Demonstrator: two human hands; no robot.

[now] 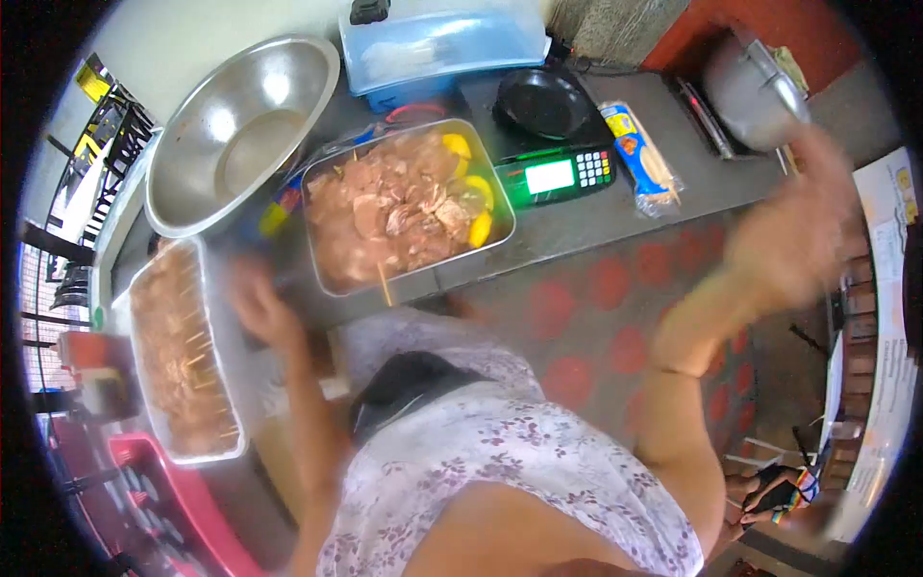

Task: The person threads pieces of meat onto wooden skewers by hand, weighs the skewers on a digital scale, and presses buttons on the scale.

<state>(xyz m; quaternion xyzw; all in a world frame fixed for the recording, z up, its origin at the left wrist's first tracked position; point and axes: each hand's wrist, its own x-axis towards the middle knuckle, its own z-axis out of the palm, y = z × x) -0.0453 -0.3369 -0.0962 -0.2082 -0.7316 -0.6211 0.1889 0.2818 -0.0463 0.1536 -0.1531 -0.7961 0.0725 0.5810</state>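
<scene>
My left hand (pixel 258 296) is smeared by motion, low between two containers of meat, and its fingers are too blurred to read. To its right, a metal tray (pixel 317 272) holds raw sliced meat (pixel 389 207) with yellow pieces (pixel 481 229) along one side; a wooden skewer (pixel 385 286) sticks out over the front rim. On its other side, a white tray (pixel 240 444) is filled with skewered meat (pixel 173 351). My right hand (pixel 803 226) is raised at the far right, near a metal pot (pixel 755 96). Blur hides its fingers and whatever they may hold.
A big steel basin (pixel 240 135) stands at the back left, beside a blue-tinted plastic box (pixel 442 38). A digital scale (pixel 553 176) with a black plate (pixel 545 104) and a pack of skewers (pixel 639 159) are on the counter. A pink basin (pixel 183 490) is lower left.
</scene>
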